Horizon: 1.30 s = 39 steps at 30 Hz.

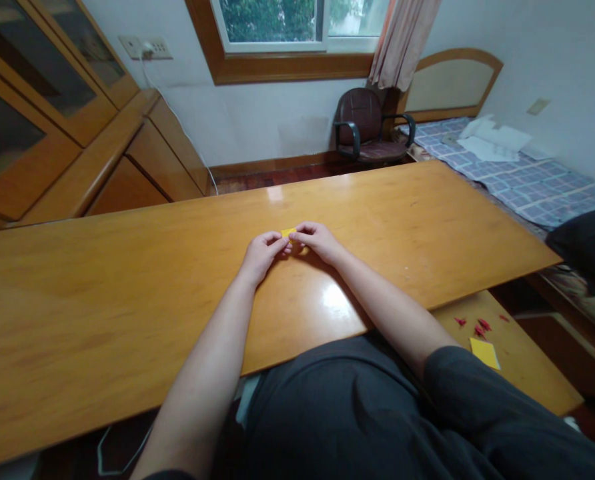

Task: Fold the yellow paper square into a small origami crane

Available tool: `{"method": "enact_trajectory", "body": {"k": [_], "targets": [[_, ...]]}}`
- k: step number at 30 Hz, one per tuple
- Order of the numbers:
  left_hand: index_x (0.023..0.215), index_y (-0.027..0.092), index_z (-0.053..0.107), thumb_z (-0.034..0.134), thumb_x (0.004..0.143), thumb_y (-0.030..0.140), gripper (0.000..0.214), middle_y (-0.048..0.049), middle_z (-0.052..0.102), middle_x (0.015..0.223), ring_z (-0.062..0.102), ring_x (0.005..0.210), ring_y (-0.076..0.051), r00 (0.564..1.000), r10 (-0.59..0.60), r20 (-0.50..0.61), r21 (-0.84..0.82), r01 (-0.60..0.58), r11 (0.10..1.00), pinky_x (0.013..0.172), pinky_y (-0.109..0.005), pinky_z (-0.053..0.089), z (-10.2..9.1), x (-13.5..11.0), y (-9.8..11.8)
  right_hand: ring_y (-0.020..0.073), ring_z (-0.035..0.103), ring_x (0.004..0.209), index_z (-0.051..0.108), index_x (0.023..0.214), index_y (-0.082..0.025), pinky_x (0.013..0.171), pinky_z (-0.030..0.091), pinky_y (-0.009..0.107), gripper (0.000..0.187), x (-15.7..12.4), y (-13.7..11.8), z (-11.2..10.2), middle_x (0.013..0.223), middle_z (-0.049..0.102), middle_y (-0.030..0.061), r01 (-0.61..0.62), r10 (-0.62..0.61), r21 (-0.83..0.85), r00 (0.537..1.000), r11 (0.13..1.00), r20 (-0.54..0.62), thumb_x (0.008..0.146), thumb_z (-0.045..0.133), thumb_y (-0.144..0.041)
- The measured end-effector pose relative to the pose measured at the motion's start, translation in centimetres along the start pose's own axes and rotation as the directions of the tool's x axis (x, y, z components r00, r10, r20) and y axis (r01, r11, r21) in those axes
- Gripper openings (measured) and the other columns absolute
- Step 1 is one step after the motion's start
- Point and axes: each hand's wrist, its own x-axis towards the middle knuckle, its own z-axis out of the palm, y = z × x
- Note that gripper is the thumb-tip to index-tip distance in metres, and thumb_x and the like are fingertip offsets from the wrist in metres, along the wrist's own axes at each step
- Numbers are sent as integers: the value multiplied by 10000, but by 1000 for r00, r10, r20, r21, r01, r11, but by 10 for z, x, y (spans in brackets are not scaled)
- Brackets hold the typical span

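Note:
A small piece of yellow paper is pinched between my two hands, just above or on the wooden table. My left hand grips its left side, thumb and fingers pressed together. From the other side, my right hand holds its right part with the thumb on top. Fingers cover much of the paper, so its full shape and any folds are hidden.
Right of my body, a lower wooden surface bears several small red pieces and a yellow paper stack. Beyond the table stand a brown armchair and a bed. A black object sits near the table's right corner.

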Motion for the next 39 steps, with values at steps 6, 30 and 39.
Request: {"method": "enact_trajectory", "body": {"k": [6,30,39], "targets": [[773,135,659,740,689,440,328,-43,682,678,636,626,-140,1000,-7,-4,-45,7,999,629,-253,509,-1,2,-3,91,499,587,614,718,-141,576,389,227,293,-1,-2,2,625,583,-27,-31,31,9,999,999,-22,673,742,-401],[754,141,657,772,666,401,297,-42,690,716,622,623,-117,999,-12,-33,-49,10,999,600,-219,487,-3,3,-3,103,477,608,644,698,-156,591,369,235,310,-2,-4,-2,626,559,-19,30,-31,-42,999,999,-14,738,681,-461],[760,141,648,758,679,401,294,-42,685,697,629,621,-129,999,-36,7,-30,36,999,618,-242,494,-4,2,-2,102,471,598,644,698,-156,585,359,235,280,-1,0,-3,620,558,-23,27,-28,-35,999,999,-25,722,688,-432]]}}
